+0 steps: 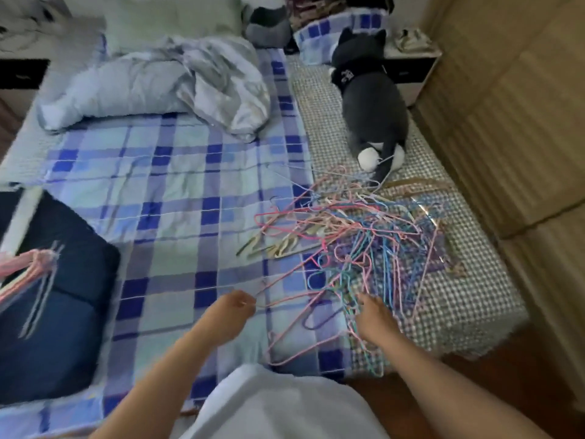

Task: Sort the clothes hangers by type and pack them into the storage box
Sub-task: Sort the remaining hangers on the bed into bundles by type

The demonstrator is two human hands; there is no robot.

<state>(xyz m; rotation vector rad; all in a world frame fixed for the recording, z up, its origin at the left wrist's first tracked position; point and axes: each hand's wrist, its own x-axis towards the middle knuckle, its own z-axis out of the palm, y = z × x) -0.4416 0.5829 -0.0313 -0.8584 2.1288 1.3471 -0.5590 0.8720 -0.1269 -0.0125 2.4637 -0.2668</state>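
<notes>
The hangers [357,245] sit tangled near the bed's [177,191] right edge. They're thin wire, light and springy, and the hooks snag, so grab one by its shoulder. Left hand [235,307] pinches a pink hanger [294,299]; right hand [375,318] grips a bunch.

Smooth coated wire hangers [364,245] lie on matt checked cloth bedsheet [177,185].

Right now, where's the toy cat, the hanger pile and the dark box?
toy cat [373,99], head view, on its dark back.
hanger pile [364,236], head view, middle of the tangle.
dark box [63,312], head view, on its navy top.
</notes>
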